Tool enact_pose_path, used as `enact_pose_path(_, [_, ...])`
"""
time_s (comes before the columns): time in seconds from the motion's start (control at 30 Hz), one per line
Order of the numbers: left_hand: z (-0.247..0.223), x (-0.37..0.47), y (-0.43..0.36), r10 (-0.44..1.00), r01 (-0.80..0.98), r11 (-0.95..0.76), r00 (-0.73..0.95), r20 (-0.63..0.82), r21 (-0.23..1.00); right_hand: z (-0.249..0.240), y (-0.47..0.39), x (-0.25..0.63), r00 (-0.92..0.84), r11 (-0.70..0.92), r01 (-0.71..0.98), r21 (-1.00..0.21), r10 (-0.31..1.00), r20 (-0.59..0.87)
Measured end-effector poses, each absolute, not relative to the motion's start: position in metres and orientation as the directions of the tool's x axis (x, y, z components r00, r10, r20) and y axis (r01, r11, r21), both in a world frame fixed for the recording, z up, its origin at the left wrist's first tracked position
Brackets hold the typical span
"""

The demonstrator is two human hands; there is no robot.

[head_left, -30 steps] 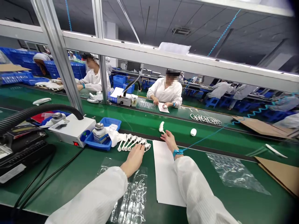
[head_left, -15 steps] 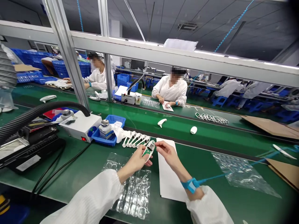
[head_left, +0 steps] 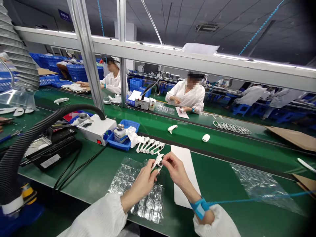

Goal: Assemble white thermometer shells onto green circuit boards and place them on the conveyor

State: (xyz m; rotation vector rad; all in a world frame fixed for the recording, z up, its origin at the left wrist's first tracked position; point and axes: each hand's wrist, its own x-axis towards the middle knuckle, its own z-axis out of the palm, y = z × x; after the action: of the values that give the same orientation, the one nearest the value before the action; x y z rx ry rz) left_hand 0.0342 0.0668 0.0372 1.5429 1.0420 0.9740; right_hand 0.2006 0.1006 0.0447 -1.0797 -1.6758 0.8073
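Observation:
My left hand (head_left: 143, 179) is closed around a white plastic device housing (head_left: 158, 160) with a green circuit board showing inside, held tilted above the bench. My right hand (head_left: 176, 168) pinches at the housing's upper right side; its fingertips hide whatever is between them. Below the hands lies a clear plastic blister sheet (head_left: 148, 205) with rows of pockets. Just beyond them, several similar white housings (head_left: 150, 145) with green boards stand in a row. A stack of white paper (head_left: 181, 156) lies partly under my right hand. My right wrist wears a blue strap (head_left: 200, 208) with a cord.
At left stand a blue tray (head_left: 130, 125) with a metal-topped bottle (head_left: 120, 132) and a white box (head_left: 96, 128) with a black hose. The green conveyor (head_left: 187, 131) carries loose white parts. Another clear sheet (head_left: 264, 184) lies right. A co-worker (head_left: 187, 92) sits opposite.
My right hand has closed from loosely spread fingers to a pinch at the housing. The housing has tipped, and its board is less visible. My view has shifted left.

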Motion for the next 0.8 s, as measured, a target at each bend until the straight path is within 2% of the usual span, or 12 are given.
enact_pose_path(0.17, [0.027,0.029,0.068,0.973,0.089,-0.042,0.230,0.020,0.995,0.056,0.076,0.183,-0.309,0.566,0.422,-0.708,0.824,0.474])
enact_pose_path(0.23, [0.019,0.022,0.072,0.987,0.057,0.006,0.162,-0.015,0.998,0.057,0.077,0.181,-0.294,0.532,0.434,-0.727,0.846,0.444])
enact_pose_path(0.3, [0.014,0.011,0.075,0.995,0.021,0.036,0.092,-0.038,0.999,0.049,0.088,0.183,-0.238,0.423,0.437,-0.794,0.905,0.352])
enact_pose_path(0.43, [0.013,-0.009,0.073,0.998,-0.029,0.058,-0.004,-0.059,0.998,0.015,0.121,0.183,-0.252,0.316,0.460,-0.830,0.943,0.219])
enact_pose_path(0.57, [0.014,-0.019,0.063,0.996,-0.037,0.080,-0.025,-0.081,0.996,-0.013,0.138,0.169,-0.259,0.313,0.518,-0.797,0.944,0.202])
enact_pose_path(0.7, [0.016,-0.026,0.059,0.996,-0.014,0.085,-0.023,-0.085,0.996,-0.018,0.139,0.162,-0.286,0.361,0.597,-0.716,0.930,0.231])
enact_pose_path(0.8, [0.024,-0.029,0.062,0.998,0.094,0.065,-0.001,-0.066,0.993,-0.015,0.146,0.170,-0.297,0.383,0.647,-0.660,0.923,0.246])
